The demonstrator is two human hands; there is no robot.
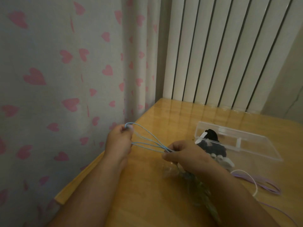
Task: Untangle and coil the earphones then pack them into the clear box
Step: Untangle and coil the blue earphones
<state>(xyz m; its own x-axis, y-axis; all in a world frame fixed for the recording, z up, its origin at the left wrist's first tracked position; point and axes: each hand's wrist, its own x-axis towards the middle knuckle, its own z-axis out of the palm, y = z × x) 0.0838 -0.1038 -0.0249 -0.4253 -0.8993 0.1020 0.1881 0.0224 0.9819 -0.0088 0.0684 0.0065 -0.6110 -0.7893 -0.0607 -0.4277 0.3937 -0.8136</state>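
Note:
A light blue earphone cable [146, 140] is stretched in long loops between my two hands above the wooden table [147, 185]. My left hand [119, 140] pinches the loop's far bend at its fingertips. My right hand [183, 156] pinches the other end of the loops, just left of the clear box [255, 145]. The clear box lies open on the table to the right. Dark earphones and white earbuds [213, 145] lie at its left end, partly behind my right hand.
A purple and white cable [262, 185] lies loose on the table at the right, below the box. A curtain with pink hearts [65, 79] hangs at the left past the table edge. A white ribbed radiator [221, 54] stands behind the table.

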